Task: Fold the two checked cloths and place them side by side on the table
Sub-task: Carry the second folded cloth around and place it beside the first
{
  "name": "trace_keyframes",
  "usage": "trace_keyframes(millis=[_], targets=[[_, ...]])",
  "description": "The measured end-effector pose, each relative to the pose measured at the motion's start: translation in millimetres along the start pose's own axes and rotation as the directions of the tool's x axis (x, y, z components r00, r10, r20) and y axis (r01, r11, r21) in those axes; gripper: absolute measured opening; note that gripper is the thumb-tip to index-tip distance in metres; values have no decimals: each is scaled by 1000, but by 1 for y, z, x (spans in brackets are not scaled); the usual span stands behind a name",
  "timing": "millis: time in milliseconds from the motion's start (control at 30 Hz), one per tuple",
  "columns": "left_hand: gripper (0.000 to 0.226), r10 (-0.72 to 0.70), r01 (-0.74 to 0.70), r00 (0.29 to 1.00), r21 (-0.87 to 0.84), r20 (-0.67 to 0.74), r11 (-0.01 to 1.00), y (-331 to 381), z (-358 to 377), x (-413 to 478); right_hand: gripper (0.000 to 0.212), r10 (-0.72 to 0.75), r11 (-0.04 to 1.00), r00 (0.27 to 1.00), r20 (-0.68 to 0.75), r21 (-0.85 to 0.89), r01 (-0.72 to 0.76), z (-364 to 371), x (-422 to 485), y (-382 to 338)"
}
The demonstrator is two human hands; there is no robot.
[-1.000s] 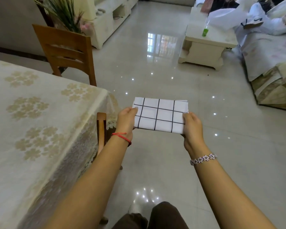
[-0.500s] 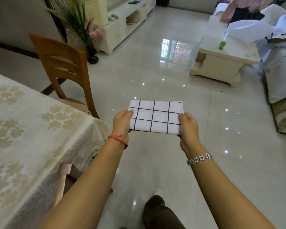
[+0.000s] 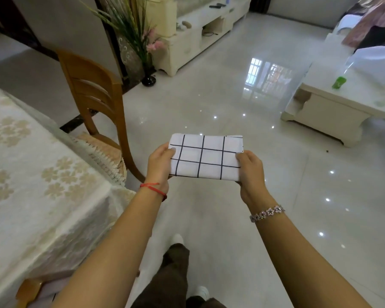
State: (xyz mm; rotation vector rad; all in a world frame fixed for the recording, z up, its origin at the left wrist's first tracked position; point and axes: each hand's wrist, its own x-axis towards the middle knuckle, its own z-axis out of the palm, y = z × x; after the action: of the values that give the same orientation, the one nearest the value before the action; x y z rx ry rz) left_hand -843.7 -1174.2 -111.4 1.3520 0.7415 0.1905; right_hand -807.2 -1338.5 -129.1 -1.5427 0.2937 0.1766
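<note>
Head view. A folded checked cloth (image 3: 206, 157), white with a dark grid, was held flat in mid-air at the centre of the frame, above the glossy tiled floor (image 3: 209, 103) and well apart from the desk (image 3: 42, 174) at the left. The left hand (image 3: 159, 166) gripped its left short edge and the right hand (image 3: 250, 172) its right short edge; on each side the thumb lay on top, and the fingers, hidden beneath, appeared clamped against the underside. The cloth looked light, soft and limp: stacked layers gave the rectangle some body, yet it would probably sag or fall open if supported at one end only. The two short edges, pinched through all layers, were judged the sound places to take hold, since a grip on the top layer alone could peel the fold apart. Nothing suggested fragility or slipperiness. Only one cloth was in view; the second could not be located, and the visible part of the desk, covered with a floral tablecloth, bore no cloth. A wooden chair (image 3: 98, 94) stood beside the desk's far end. No container took part in the task; a low table (image 3: 342, 103) at the right edge carried a small green object (image 3: 339, 82), its contents indiscernible.
</note>
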Motion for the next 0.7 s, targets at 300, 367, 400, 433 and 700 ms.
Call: trace_keyframes(millis=[300, 367, 400, 433, 700], targets=[[25, -1, -3, 999, -112, -37, 994, 38, 26, 112, 25, 10, 1000, 995, 94, 9, -11, 61, 107, -34], [25, 8, -14, 998, -106, -55, 994, 47, 32, 146, 23, 16, 1000, 996, 93, 21, -18, 82, 134, -44], [25, 10, -16, 998, -107, -58, 994, 51, 34, 161, 22, 23, 1000, 995, 93, 18, -25, 91, 146, -49], [24, 17, -23, 998, -111, -55, 994, 56, 36, 177, 22, 30, 999, 995, 94, 14, -32, 100, 159, -53], [22, 40, -50, 996, -128, -83, 990, 97, 47, 270, 22, 32, 999, 990, 140, 4, -33, 158, 245, -83]])
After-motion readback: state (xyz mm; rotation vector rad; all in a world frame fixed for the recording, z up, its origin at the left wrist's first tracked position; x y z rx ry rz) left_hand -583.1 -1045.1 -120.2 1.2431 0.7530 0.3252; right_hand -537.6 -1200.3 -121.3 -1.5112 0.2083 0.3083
